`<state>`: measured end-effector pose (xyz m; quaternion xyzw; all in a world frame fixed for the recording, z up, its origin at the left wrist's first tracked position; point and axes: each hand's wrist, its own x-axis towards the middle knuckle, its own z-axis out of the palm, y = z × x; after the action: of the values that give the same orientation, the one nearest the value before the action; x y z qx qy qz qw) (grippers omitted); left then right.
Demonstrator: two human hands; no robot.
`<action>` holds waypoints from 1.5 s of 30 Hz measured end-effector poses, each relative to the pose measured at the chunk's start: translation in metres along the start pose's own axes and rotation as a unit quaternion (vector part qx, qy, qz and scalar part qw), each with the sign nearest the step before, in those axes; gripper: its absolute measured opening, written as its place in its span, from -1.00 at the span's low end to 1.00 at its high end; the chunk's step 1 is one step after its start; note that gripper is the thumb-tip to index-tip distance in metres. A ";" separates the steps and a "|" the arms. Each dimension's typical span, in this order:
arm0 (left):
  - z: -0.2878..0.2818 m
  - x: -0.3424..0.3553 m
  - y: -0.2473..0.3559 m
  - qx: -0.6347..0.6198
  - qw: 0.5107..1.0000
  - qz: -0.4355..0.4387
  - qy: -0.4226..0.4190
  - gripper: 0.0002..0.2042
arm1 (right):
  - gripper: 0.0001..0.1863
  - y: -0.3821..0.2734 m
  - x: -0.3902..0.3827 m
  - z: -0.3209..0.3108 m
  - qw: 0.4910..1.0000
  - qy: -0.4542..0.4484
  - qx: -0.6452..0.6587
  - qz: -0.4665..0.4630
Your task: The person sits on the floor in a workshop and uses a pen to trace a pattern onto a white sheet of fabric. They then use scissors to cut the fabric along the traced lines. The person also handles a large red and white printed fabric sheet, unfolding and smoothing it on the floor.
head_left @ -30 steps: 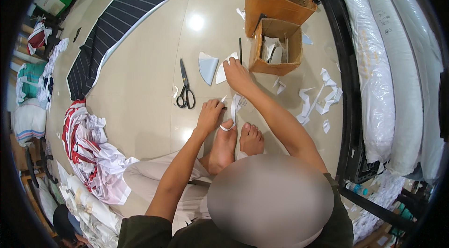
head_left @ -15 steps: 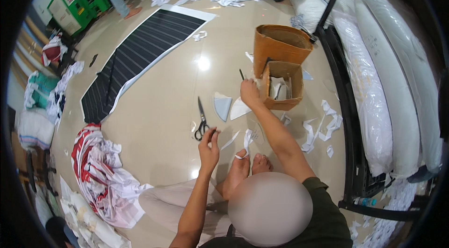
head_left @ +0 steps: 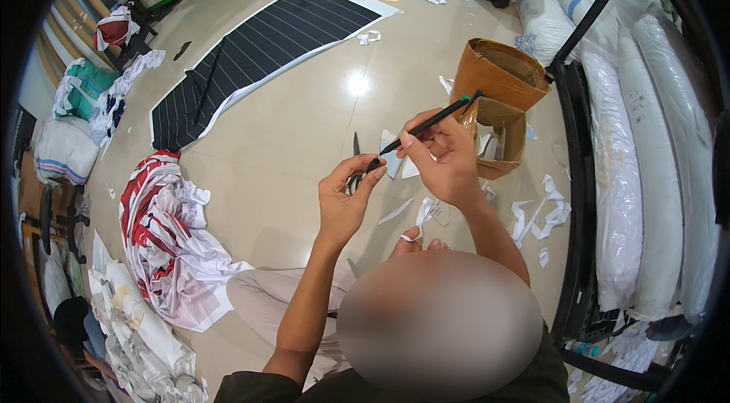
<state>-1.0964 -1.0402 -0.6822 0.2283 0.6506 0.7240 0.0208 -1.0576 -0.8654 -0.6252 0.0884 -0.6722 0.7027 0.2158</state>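
Note:
In front of me my right hand (head_left: 449, 163) grips a slim black marker (head_left: 430, 123) with a green end, its tip slanting down to the left. Between the fingertips of my left hand (head_left: 341, 201) is a small black cap (head_left: 372, 165), right by the marker's tip. Behind my left hand lie scissors (head_left: 356, 144) on the floor, their handles mostly hidden. A pale blue fabric wedge (head_left: 392, 161) and a white piece (head_left: 411, 169) lie under my hands, partly covered.
To the right stand an open cardboard box (head_left: 502, 167) and a taller brown container (head_left: 487, 72). White scraps (head_left: 559, 209) lie near a black metal rack (head_left: 570, 175) with wrapped rolls (head_left: 616, 175). Dark striped fabric (head_left: 266, 46) spreads far left; red-and-white cloth (head_left: 163, 228) lies nearer.
My right hand has lifted the marker from beside the box and brought it to my left hand. My left hand has risen with the cap. The view has shifted slightly.

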 end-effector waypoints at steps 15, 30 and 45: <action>-0.008 -0.019 -0.021 0.126 0.989 -0.074 -0.023 -0.71 | -0.82 0.079 -0.034 0.001 0.985 -0.047 0.007 0.164; 0.075 0.018 -0.206 0.312 0.907 -0.004 -0.283 -0.34 | -0.80 0.077 -0.059 -0.162 0.876 0.401 -0.266 -0.030; 0.081 -0.018 -0.270 0.644 0.658 0.341 -0.190 -0.71 | -0.82 0.133 -0.152 -0.141 0.878 0.265 -0.384 0.107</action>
<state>-1.1238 -0.9293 -0.9406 0.5229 0.8125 0.0208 -0.2570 -0.9549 -0.7552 -0.8201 -0.2631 -0.8122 0.4057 0.3263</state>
